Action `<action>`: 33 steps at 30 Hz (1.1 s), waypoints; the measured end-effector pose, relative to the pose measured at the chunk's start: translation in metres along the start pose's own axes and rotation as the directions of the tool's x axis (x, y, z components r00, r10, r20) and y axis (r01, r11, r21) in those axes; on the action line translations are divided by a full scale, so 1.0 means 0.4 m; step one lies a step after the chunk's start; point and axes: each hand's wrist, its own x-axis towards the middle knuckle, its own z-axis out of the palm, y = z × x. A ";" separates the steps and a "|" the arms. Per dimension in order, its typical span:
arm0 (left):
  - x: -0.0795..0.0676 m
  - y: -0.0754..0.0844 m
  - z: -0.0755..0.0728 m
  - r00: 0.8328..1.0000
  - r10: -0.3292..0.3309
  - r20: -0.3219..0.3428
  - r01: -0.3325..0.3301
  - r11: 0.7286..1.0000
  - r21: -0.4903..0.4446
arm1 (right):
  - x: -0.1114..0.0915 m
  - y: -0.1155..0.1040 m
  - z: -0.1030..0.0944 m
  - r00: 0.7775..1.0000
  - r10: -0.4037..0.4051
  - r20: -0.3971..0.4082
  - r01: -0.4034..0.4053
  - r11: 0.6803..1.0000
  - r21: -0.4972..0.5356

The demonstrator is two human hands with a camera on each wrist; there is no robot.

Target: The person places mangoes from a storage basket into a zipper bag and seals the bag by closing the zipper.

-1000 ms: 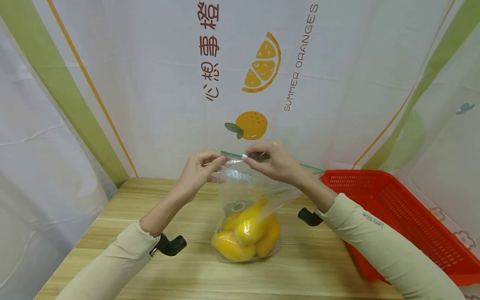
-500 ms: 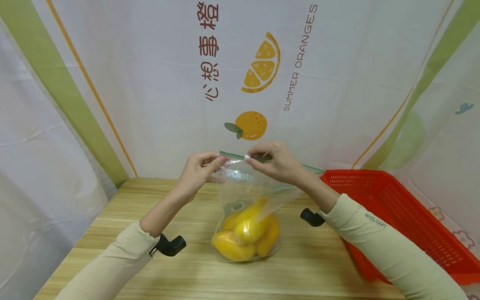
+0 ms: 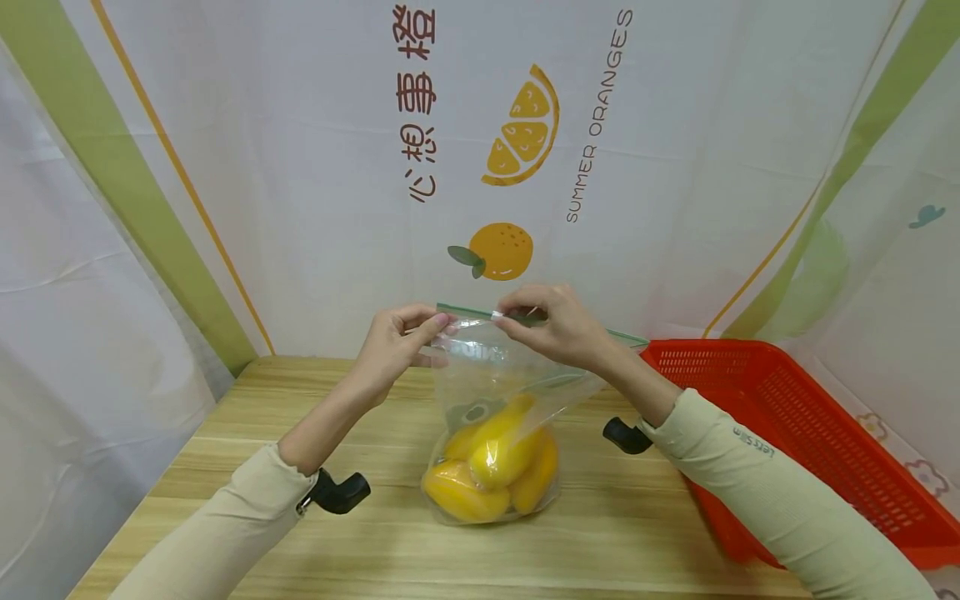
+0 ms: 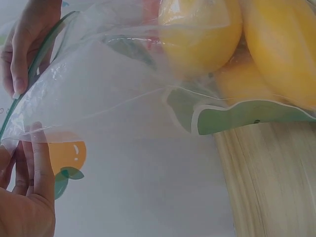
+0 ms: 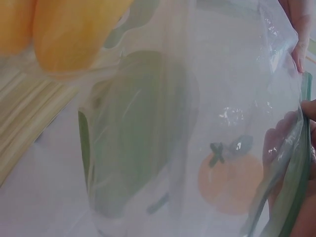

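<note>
A clear zipper bag [image 3: 472, 379] stands on the table with several yellow mangoes [image 3: 497, 457] at its bottom. Along its top runs a green zip strip [image 3: 459, 311] with a small white slider [image 3: 497, 315]. My left hand [image 3: 392, 343] pinches the bag's top left corner between thumb and fingers. The slider is pinched by my right hand [image 3: 557, 327], whose thumb and index fingertip meet at it. Right of that hand the green edges spread apart. In the left wrist view, mangoes [image 4: 200, 34] press against the clear film; the right wrist view shows the bag's side [image 5: 222, 89] close up.
To the right on the wooden table [image 3: 360, 550] is a red perforated basket [image 3: 757, 400], partly covered by my right sleeve. A white cloth [image 3: 322, 208] with orange prints hangs behind the table. Black wrist mounts [image 3: 341, 492] stick out from both wrists.
My right hand has slid slightly right along the green strip with the slider, leaving more strip between the hands. My left hand stays almost still at the corner, and the mangoes have not moved.
</note>
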 end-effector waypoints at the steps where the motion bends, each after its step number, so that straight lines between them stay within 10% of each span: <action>1: 0.000 0.000 0.000 1.000 -0.001 -0.001 0.001 1.000 0.001 | -0.001 -0.001 -0.001 1.000 0.000 -0.001 0.000 1.000 0.001; 33: -0.007 -0.009 -0.013 1.000 -0.004 -0.011 0.004 1.000 0.005 | -0.011 0.007 -0.003 1.000 0.003 -0.007 -0.003 1.000 0.010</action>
